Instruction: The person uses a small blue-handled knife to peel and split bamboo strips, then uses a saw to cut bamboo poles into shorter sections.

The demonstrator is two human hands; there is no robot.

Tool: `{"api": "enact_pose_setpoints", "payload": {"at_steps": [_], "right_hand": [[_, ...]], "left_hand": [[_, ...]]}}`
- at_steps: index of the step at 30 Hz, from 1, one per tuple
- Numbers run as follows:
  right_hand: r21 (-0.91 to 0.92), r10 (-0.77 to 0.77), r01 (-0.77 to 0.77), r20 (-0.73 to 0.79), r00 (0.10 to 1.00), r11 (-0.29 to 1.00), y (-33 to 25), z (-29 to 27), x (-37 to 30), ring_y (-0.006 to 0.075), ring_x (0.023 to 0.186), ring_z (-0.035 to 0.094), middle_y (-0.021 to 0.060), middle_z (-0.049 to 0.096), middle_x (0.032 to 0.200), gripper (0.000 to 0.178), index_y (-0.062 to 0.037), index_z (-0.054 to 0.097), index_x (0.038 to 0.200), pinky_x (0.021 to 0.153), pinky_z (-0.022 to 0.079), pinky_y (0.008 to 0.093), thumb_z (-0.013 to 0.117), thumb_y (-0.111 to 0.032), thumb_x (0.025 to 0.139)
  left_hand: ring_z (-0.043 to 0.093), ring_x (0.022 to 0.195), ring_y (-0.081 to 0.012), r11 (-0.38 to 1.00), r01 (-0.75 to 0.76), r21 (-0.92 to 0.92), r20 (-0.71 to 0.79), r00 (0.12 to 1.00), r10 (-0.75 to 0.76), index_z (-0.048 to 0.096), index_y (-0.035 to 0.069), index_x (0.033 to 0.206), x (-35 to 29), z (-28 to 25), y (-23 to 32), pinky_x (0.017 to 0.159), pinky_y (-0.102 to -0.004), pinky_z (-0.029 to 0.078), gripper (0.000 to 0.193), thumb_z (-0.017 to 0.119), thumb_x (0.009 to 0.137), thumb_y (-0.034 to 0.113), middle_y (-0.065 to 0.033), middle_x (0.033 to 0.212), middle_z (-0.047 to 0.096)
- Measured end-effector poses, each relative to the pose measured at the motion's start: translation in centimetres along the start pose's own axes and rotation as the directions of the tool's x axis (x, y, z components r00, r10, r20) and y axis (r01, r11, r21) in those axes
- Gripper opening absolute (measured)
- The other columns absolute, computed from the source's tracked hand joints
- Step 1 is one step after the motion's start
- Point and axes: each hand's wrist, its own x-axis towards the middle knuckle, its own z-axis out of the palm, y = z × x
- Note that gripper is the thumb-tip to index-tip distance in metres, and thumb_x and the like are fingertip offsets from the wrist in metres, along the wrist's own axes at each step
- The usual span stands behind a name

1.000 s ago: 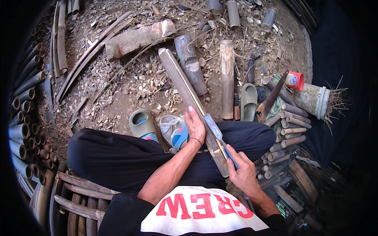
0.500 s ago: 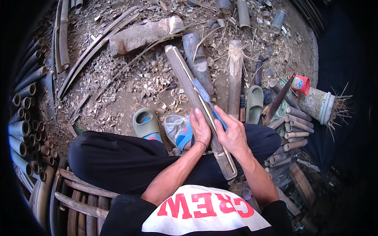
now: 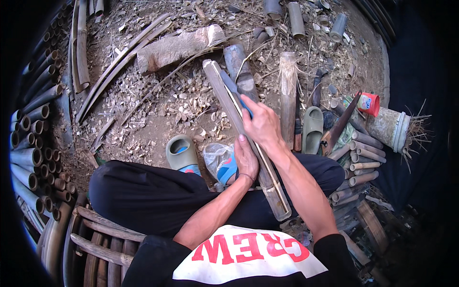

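A long split bamboo piece (image 3: 224, 101) lies slantwise over my lap, its far end resting near a notched bamboo block on the ground. My left hand (image 3: 246, 159) is wrapped round its middle from the left side. My right hand (image 3: 264, 126) is closed on the blue handle of a knife (image 3: 229, 82). The dark blade lies along the right edge of the bamboo, pointing toward its far end. A pale strip of bare inner bamboo shows along that edge. The grip of the right fingers is partly hidden by the back of the hand.
Shavings cover the ground ahead, with a log (image 3: 180, 47) and a notched bamboo block (image 3: 245, 79). Stacked bamboo tubes (image 3: 29, 155) stand left. At right are a green clog (image 3: 313, 129), a saw (image 3: 342, 122), short bamboo lengths (image 3: 363, 158) and a whitish bucket (image 3: 392, 128).
My right hand and the knife have slid forward along the bamboo, toward its far end. My left hand keeps its hold at about the same place. The whole view has shifted slightly.
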Motion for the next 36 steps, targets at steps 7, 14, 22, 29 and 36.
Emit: {"api": "enact_pose_setpoints", "payload": {"at_steps": [7,14,22,29,36], "right_hand": [[-0.011,-0.043,0.043,-0.008,0.999,0.999,-0.2,1.2,4.7,0.0375,0.086,0.067,0.0195,0.068,0.097,0.041,-0.0170,0.062,0.126,0.081,0.054,0.0451,0.055,-0.026,0.087],[-0.131,-0.003,0.011,0.062,0.998,0.991,-0.6,1.6,5.4,0.0371,0.088,0.067,0.0167,0.067,0.108,0.041,-0.0177,0.062,0.127,0.083,0.054,0.0451,0.054,-0.027,0.088],[-0.097,-0.033,0.030,-0.036,0.999,0.995,-1.6,-7.3,-7.9,0.0379,0.079,0.064,0.0159,0.061,0.089,0.037,-0.0151,0.060,0.128,0.072,0.051,0.0468,0.055,-0.022,0.092],[-0.133,0.005,-0.002,0.023,1.000,0.991,0.1,-9.6,-20.2,0.0327,0.059,0.061,0.0100,0.054,0.079,0.043,-0.0160,0.058,0.131,0.053,0.051,0.0426,0.063,-0.015,0.088],[-0.166,0.047,-0.037,0.055,0.997,0.985,0.5,-11.4,-23.1,0.0284,0.052,0.057,0.0077,0.051,0.076,0.047,-0.0150,0.059,0.131,0.049,0.048,0.0413,0.066,-0.012,0.085]], "left_hand": [[0.053,0.111,-0.0218,0.999,0.034,0.019,0.034,0.999,-0.035,0.048,-0.007,0.129,-0.3,0.3,1.1,0.098,-0.0342,0.041,0.069,0.032,0.102,0.055,-0.0163,0.121,0.059],[0.054,0.111,-0.0199,0.996,0.012,0.083,0.061,0.998,-0.017,0.050,-0.004,0.127,0.4,0.4,0.2,0.098,-0.0335,0.042,0.064,0.030,0.103,0.052,-0.0147,0.122,0.058],[0.062,0.105,-0.0248,0.910,0.181,-0.373,0.312,0.948,-0.061,0.046,0.004,0.132,0.5,0.3,1.3,0.093,-0.0379,0.052,0.065,0.030,0.100,0.059,-0.0134,0.117,0.061],[0.060,0.093,-0.0207,0.966,0.235,-0.111,0.108,0.969,-0.223,0.052,0.000,0.112,0.9,0.2,-1.0,0.085,-0.0362,0.049,0.068,0.039,0.096,0.065,-0.0119,0.095,0.061],[0.054,0.108,-0.0285,0.995,0.095,0.032,0.028,0.995,-0.096,0.045,-0.010,0.128,0.6,0.6,-1.3,0.096,-0.0388,0.041,0.080,0.037,0.097,0.063,-0.0200,0.116,0.057]]}}
